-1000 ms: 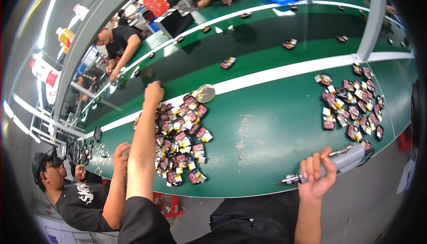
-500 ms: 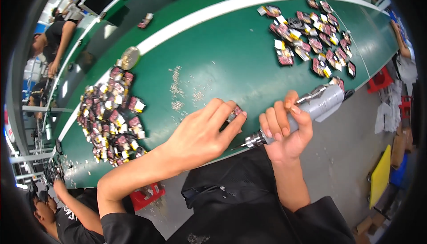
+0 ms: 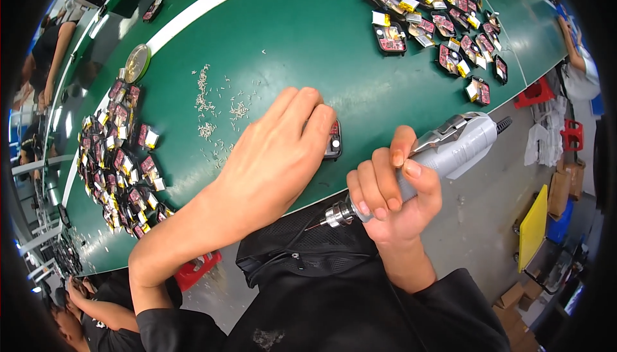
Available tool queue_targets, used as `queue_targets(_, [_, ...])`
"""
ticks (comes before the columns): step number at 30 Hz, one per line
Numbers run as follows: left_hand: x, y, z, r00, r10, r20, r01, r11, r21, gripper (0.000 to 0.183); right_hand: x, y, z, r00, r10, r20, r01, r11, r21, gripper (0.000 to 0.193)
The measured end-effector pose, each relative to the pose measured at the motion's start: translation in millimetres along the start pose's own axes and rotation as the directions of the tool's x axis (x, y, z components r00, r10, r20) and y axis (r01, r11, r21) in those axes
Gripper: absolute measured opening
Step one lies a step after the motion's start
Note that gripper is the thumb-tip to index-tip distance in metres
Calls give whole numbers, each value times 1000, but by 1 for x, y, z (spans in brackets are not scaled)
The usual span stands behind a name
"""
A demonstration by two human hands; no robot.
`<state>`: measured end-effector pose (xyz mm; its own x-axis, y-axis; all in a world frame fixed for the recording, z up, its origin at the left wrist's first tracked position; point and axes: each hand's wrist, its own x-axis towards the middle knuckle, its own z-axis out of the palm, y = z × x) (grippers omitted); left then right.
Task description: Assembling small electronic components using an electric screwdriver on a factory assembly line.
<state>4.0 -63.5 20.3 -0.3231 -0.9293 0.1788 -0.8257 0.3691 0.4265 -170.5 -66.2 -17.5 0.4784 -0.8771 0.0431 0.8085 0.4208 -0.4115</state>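
Left hand [image 3: 276, 149] curled over a black, rounded-square module [image 3: 334, 142], grip hidden; right hand [image 3: 395, 188] clasping a grey, cylindrical power screwdriver [image 3: 459, 144]. Earlier, the left hand reached outward.

I observed an assembly workshop, identified by a long green workbench [image 3: 308, 56], clustered electronic units [image 3: 443, 24], loose screws [image 3: 239, 110] and a powered screwdriver [image 3: 450, 149].

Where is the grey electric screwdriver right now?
In the head view, the grey electric screwdriver is right of centre, gripped in the right hand, alongside the near edge of the green table.
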Motion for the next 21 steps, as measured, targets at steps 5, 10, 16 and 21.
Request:
queue_targets(5, [-5, 8, 3, 997, 68, 37, -69, 997, 25, 27, -7, 1, 2, 999, 37, -34, -38, 998, -53, 9])
queue_targets(10, [-20, 14, 20, 950, 291, -114, -272, 949, 158, 34, -17, 13, 7, 990, -1, -145, -18, 992, -126, 10])
queue_targets(16, [-23, 15, 28, 919, 352, -180, -300, 918, 260, 38, -15, 13, 1, 990, -18, -139, -1, 991, -134, 10])
queue_targets(21, [-26, 16, 28, 934, 334, -129, -285, 911, 297, 34, -10, -2, 4, 998, 38, -51, -46, 986, -160, 11])
